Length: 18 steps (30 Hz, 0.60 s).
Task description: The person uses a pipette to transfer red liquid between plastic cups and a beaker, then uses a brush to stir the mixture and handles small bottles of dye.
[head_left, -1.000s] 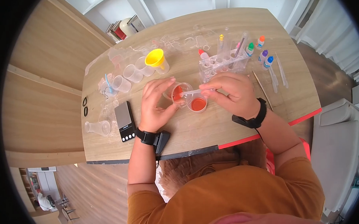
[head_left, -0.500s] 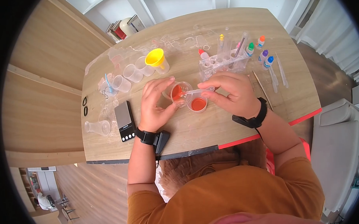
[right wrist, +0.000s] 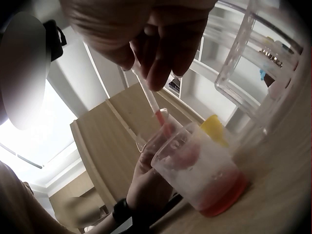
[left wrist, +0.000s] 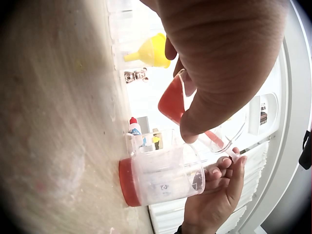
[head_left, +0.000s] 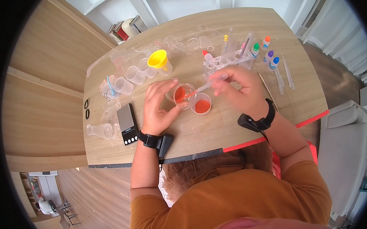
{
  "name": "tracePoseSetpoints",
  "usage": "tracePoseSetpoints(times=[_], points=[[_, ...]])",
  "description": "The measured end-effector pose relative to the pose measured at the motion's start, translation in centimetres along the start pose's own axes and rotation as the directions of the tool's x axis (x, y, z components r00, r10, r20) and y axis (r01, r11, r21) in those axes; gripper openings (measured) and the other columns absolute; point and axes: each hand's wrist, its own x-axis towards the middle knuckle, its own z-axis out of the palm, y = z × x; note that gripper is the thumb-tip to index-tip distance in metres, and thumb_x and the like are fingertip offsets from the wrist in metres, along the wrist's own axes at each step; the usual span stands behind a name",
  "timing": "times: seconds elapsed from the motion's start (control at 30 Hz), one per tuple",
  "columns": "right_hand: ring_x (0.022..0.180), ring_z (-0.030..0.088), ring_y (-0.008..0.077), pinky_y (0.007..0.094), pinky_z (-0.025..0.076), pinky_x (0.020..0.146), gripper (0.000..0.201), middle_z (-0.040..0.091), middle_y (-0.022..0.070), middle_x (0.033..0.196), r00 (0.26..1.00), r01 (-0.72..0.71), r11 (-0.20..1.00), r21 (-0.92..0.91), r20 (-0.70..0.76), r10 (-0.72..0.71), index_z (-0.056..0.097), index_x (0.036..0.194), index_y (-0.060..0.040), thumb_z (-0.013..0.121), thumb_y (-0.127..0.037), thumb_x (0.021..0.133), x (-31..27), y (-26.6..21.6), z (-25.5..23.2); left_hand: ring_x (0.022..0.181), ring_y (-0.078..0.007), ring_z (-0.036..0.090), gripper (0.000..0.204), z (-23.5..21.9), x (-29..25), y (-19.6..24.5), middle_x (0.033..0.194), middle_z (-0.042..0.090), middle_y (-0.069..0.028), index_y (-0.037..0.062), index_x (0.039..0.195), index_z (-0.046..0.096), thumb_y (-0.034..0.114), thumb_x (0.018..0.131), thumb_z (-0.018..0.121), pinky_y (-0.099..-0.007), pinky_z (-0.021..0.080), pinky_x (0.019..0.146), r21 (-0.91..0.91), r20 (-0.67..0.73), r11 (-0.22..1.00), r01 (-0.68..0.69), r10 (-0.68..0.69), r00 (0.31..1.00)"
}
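My left hand (head_left: 158, 107) grips a clear beaker (head_left: 188, 102) with red-orange liquid in it, held tilted above the table. In my right hand (head_left: 246, 90), thumb and fingers pinch a plastic dropper (head_left: 205, 87) by its upper end. Its tip reaches into the beaker, and red liquid colours the lower stem, as the dropper (right wrist: 149, 96) in the right wrist view also shows. Just beside the beaker, a clear plastic cup (head_left: 202, 98) stands upright on the table with red liquid at its bottom. The left wrist view has this cup (left wrist: 168, 178) below the left thumb.
Behind the right hand stands a clear test tube rack (head_left: 214, 65), with dropper bottles (head_left: 255, 50) around it. A wooden stick (head_left: 267, 89) lies to the right. On the left are a black scale (head_left: 127, 119), a clear flask (head_left: 100, 130), plastic cups (head_left: 124, 86) and a yellow funnel (head_left: 158, 59).
My right hand has shifted slightly right and turned, leaving the dropper at a steeper slant. Red liquid now shows in its stem. The left hand and beaker have hardly moved.
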Motion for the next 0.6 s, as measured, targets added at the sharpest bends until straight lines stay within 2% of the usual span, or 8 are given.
tracePoseSetpoints(times=[0.03,0.07,0.13,0.23,0.47,0.6], points=[[0.082,0.072,0.011,0.026,0.055,0.072,0.018,0.075,0.0067,0.1,0.994,-0.095,0.99,0.1,-0.037,0.099,0.074,0.116,0.0,0.073,-0.013,0.103,0.0,0.0,-0.1,0.118,-0.0352,0.067,0.065,0.0,0.0,0.1,0.129,0.074,-0.0143,0.0058,0.131,0.071,0.019,0.073,0.095,-0.0458,0.05,0.105,0.0,-0.002,1.0,0.0,0.0,1.0],[0.082,0.072,0.011,0.026,0.055,0.072,0.018,0.075,0.0067,0.1,0.994,-0.095,0.99,0.1,-0.036,0.099,0.074,0.116,0.0,0.073,-0.013,0.103,0.1,-0.1,-0.2,0.118,-0.0352,0.067,0.065,0.0,0.0,0.1,0.129,0.074,-0.0143,0.0057,0.131,0.071,0.02,0.072,0.096,-0.0458,0.05,0.104,0.0,-0.003,1.0,0.0,0.0,1.0],[0.078,0.068,0.009,0.0238,0.055,0.071,0.018,0.073,0.0043,0.097,0.977,-0.145,0.958,0.247,-0.118,0.178,0.073,0.115,0.0008,0.068,-0.014,0.107,0.4,-0.4,-0.5,0.118,-0.0353,0.067,0.065,0.0,0.0,0.0,0.129,0.074,-0.0143,0.0057,0.131,0.071,0.02,0.072,0.096,-0.0459,0.05,0.104,0.0,-0.004,1.0,0.0,0.0,1.0],[0.072,0.065,0.009,0.0242,0.054,0.069,0.016,0.071,0.0026,0.092,0.964,-0.124,0.933,0.338,-0.183,0.194,0.072,0.112,-0.0003,0.066,-0.015,0.108,0.7,0.0,-0.8,0.118,-0.0344,0.067,0.064,-0.1,0.0,0.1,0.129,0.074,-0.0141,0.0044,0.131,0.071,0.019,0.073,0.095,-0.0457,0.05,0.105,0.004,0.004,1.0,0.001,-0.001,1.0],[0.071,0.064,0.0082,0.0246,0.054,0.067,0.013,0.071,0.0032,0.09,0.964,-0.068,0.946,0.316,-0.224,0.144,0.07,0.107,-0.0002,0.068,-0.013,0.107,0.7,-0.1,-1.1,0.119,-0.0333,0.067,0.063,0.0,0.0,0.0,0.13,0.074,-0.0134,0.0034,0.131,0.07,0.017,0.074,0.095,-0.0457,0.049,0.106,0.008,0.01,1.0,0.018,-0.018,1.0],[0.07,0.065,0.0077,0.0242,0.053,0.065,0.011,0.071,0.0027,0.088,0.969,-0.053,0.978,0.201,-0.227,0.099,0.071,0.102,0.0002,0.073,-0.01,0.103,0.6,-0.3,-0.8,0.12,-0.0331,0.066,0.062,0.0,-0.1,0.0,0.13,0.074,-0.0129,0.0039,0.131,0.07,0.015,0.075,0.094,-0.0457,0.049,0.107,0.005,0.011,1.0,0.023,-0.024,1.0]])
